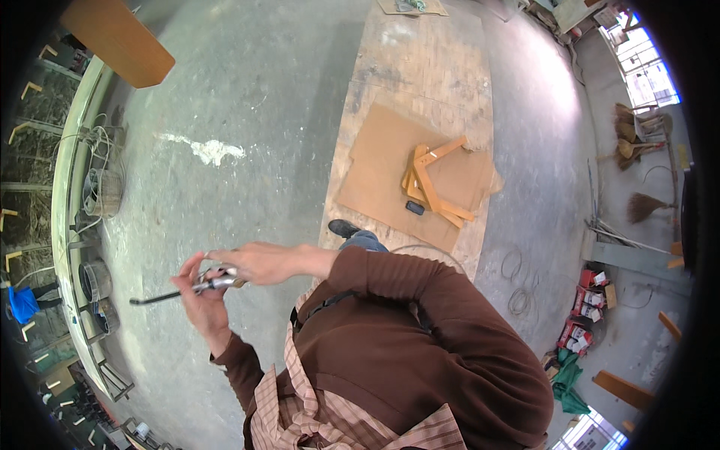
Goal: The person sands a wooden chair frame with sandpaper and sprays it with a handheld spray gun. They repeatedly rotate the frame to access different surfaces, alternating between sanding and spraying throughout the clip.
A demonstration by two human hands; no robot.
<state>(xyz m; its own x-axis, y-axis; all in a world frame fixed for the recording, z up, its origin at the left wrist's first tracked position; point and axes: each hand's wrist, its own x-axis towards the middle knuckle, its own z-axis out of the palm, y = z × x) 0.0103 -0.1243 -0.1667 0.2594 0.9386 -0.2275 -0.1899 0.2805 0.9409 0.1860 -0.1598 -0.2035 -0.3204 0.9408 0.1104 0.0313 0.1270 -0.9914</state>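
Observation:
Out to the left of my body, both hands meet at a silver metal hand tool (217,283) with a thin black tube ending in a bent tip. It looks like an air blow gun, though the fingers cover much of its body. My left hand (206,311) is closed around it from below, the thumb and fingers near the black tube. Reaching across my chest, my right hand (259,262) lies over the tool's top and rear, its fingers curled against the metal.
On a plywood strip (405,71) lies brown cardboard (375,161) bearing several joined orange-brown wooden pieces (427,180) and a small dark block (414,207). A long rail bench (67,187) with buckets (101,191) lines the left. Brooms (645,206) hang right; wire coils (519,301) lie on the floor.

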